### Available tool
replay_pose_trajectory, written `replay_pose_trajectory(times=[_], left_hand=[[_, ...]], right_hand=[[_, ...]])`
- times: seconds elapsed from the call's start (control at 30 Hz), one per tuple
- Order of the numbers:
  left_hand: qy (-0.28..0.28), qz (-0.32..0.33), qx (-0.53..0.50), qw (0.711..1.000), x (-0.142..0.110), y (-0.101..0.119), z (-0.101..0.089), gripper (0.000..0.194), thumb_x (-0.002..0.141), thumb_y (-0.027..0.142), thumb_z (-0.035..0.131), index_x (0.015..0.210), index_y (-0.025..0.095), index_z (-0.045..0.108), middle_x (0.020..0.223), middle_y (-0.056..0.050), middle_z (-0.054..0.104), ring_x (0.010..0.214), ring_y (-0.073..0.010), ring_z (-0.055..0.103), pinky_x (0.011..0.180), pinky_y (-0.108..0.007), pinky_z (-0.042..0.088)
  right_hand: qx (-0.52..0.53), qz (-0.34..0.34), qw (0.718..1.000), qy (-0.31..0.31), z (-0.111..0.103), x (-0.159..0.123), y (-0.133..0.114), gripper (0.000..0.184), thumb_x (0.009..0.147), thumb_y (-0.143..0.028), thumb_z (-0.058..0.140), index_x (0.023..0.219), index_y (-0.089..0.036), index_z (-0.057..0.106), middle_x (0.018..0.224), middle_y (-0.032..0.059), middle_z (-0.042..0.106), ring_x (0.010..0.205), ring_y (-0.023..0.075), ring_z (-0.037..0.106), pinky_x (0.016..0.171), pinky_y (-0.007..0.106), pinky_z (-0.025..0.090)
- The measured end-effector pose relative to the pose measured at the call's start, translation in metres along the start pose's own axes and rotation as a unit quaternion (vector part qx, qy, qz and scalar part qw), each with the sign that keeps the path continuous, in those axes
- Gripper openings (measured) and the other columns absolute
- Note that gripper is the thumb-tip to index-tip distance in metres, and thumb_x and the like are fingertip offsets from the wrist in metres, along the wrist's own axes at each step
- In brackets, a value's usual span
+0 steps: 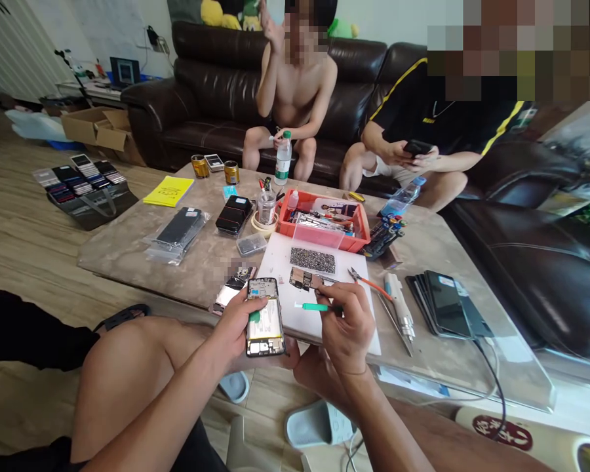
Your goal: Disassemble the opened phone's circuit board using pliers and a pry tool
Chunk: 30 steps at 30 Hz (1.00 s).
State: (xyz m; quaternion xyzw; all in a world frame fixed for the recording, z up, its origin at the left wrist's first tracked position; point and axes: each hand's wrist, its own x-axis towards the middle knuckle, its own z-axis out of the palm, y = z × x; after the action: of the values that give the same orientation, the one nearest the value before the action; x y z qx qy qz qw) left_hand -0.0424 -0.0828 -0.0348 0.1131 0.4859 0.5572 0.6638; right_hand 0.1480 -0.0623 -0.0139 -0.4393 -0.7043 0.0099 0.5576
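Note:
My left hand (233, 321) grips an opened smartphone (270, 321) by its side, thumb across the top of the battery. Its back is off, so the white battery and inner parts show. Between the fingertips of my right hand (347, 321) is a phone circuit board (302, 278), held over a white work mat (275, 252). The same hand also holds a small green-handled tool (315, 307) with a pale tip, pointing left. Beyond the board a mesh-like dark plate (312, 260) lies on the mat. Left of the mat is another phone part (236, 285), partly blurred.
Right of the mat lie orange-handled pliers (368, 282), tweezers (398, 321), a white pen-shaped power tool (400, 305) and stacked phones (447, 305). A red tool box (358, 236) and bottles stand behind. Two people sit on the sofa (211, 85) opposite.

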Motion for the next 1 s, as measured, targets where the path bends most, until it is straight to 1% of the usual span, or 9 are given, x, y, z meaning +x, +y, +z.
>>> replay_pose_trajectory(times=[0.13,0.27,0.43,0.53,0.6,0.7,0.8,0.9,1.0], left_hand=[[0.002,0.033,0.046,0.998,0.03,0.008,0.01,0.039,0.063,0.012,0.083,0.099,0.015,0.066,0.088,-0.009,0.08,0.071,-0.0231,0.075,0.07,-0.037,0.064],[0.009,0.065,0.082,0.995,0.047,0.013,0.015,0.04,0.063,0.011,0.081,0.1,0.015,0.066,0.085,-0.006,0.079,0.07,-0.0221,0.075,0.069,-0.035,0.061],[0.009,0.101,0.129,0.986,0.047,0.005,0.017,0.042,0.062,0.013,0.081,0.101,0.016,0.066,0.083,-0.004,0.078,0.072,-0.0227,0.074,0.066,-0.031,0.057],[-0.009,0.116,0.149,0.982,0.043,0.003,0.018,0.043,0.066,0.016,0.078,0.108,0.017,0.07,0.089,-0.005,0.079,0.078,-0.0234,0.074,0.068,-0.03,0.056],[-0.009,0.126,0.161,0.979,0.04,0.006,0.017,0.039,0.067,0.017,0.078,0.106,0.017,0.072,0.094,-0.006,0.079,0.085,-0.0242,0.074,0.07,-0.028,0.055],[0.009,0.148,0.171,0.974,0.033,0.015,0.014,0.031,0.067,0.015,0.08,0.097,0.018,0.075,0.101,-0.007,0.079,0.101,-0.025,0.072,0.075,-0.025,0.053],[0.004,0.168,0.174,0.97,0.016,0.025,0.013,0.03,0.067,0.017,0.084,0.096,0.018,0.076,0.104,-0.007,0.079,0.106,-0.0245,0.07,0.081,-0.025,0.054],[-0.031,0.17,0.169,0.97,-0.014,0.03,0.017,0.03,0.074,0.036,0.086,0.095,0.016,0.076,0.095,-0.007,0.078,0.09,-0.0213,0.072,0.078,-0.027,0.057],[-0.12,0.072,0.129,0.982,-0.05,0.03,0.028,0.045,0.081,0.056,0.08,0.096,0.014,0.074,0.076,-0.006,0.072,0.064,-0.0187,0.068,0.06,-0.029,0.057]], right_hand=[[0.008,0.017,1.0,0.018,-0.005,0.002,0.002,0.03,0.086,0.0,0.062,0.1,-0.025,0.071,0.091,0.001,0.066,0.082,0.0161,0.066,0.068,0.027,0.056],[-0.004,0.021,0.999,0.03,-0.015,0.002,0.004,0.036,0.083,0.002,0.059,0.101,-0.026,0.072,0.091,0.0005,0.067,0.082,0.0162,0.067,0.068,0.027,0.056],[-0.006,0.022,0.999,0.024,-0.024,-0.006,0.005,0.036,0.082,0.003,0.058,0.1,-0.026,0.072,0.091,0.0013,0.067,0.081,0.0163,0.068,0.069,0.027,0.057],[-0.008,-0.001,1.0,0.016,-0.027,-0.012,0.004,0.039,0.082,0.004,0.056,0.101,-0.026,0.072,0.09,0.0012,0.066,0.078,0.0156,0.068,0.065,0.025,0.056],[-0.006,-0.025,1.0,0.008,-0.031,-0.014,0.003,0.042,0.081,0.005,0.054,0.103,-0.026,0.071,0.089,0.0008,0.066,0.076,0.0148,0.068,0.063,0.024,0.056],[-0.001,-0.038,0.999,-0.004,-0.038,-0.015,-0.002,0.047,0.081,0.006,0.05,0.106,-0.027,0.071,0.092,0.0013,0.066,0.076,0.0138,0.068,0.063,0.023,0.056],[-0.004,-0.037,0.999,-0.001,-0.044,-0.015,-0.007,0.047,0.083,0.005,0.049,0.108,-0.028,0.071,0.093,0.0019,0.066,0.076,0.0136,0.069,0.063,0.024,0.056],[0.0,-0.051,0.999,0.003,-0.046,-0.017,-0.012,0.047,0.083,0.006,0.05,0.109,-0.027,0.07,0.092,0.002,0.064,0.074,0.0132,0.068,0.063,0.024,0.056],[0.012,-0.072,0.997,-0.001,-0.048,-0.021,-0.016,0.047,0.081,0.006,0.052,0.112,-0.026,0.069,0.092,0.0023,0.063,0.073,0.0136,0.066,0.062,0.025,0.055]])
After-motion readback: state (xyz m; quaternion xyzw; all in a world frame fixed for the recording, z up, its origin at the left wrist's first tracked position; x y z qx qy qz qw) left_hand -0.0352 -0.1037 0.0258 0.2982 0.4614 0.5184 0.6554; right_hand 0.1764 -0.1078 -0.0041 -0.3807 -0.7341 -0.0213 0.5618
